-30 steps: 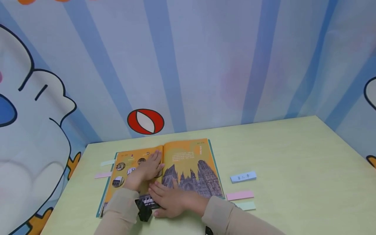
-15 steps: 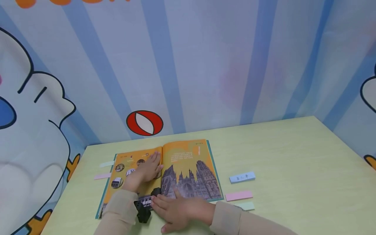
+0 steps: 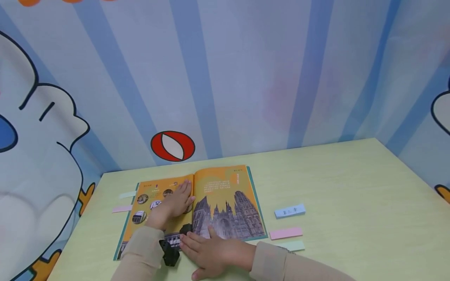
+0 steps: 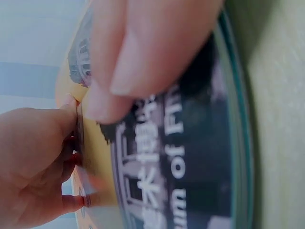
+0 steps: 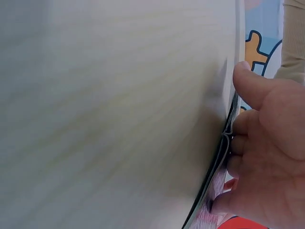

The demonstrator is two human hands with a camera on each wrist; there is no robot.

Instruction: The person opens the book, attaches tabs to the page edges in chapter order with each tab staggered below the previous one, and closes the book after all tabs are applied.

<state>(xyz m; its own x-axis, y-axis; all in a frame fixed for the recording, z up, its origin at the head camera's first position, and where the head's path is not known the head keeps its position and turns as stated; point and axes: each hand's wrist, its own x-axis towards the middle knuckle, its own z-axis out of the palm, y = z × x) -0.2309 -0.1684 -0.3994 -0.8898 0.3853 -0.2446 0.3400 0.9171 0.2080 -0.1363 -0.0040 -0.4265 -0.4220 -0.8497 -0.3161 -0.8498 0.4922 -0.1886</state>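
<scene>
An open picture book [image 3: 221, 181] lies on the table, its orange pages showing a grey cathedral on the right. My left hand [image 3: 172, 201] rests with extended fingers on the left page beside the centre fold. Lower down, my right hand [image 3: 212, 251] lies across the book's near edge, fingertips on the pages by the fold and thumb over the table. In the left wrist view, the right hand's fingers [image 4: 147, 47] touch the printed page near white lettering. The right wrist view shows the right hand [image 5: 271, 143] along the book's edge, its thumb spread apart.
A pale green strip [image 3: 127, 194] and a pink strip [image 3: 122, 208] stick out from the book's left side. Right of the book lie a blue strip with writing [image 3: 290, 211], a pink strip [image 3: 286, 233] and a partly covered green strip [image 3: 294, 246]. A striped backdrop [image 3: 246, 78] stands behind.
My right hand has slid slightly toward me, uncovering more of the lower page by the fold, and its thumb now lies farther toward the front. The left hand stays in place.
</scene>
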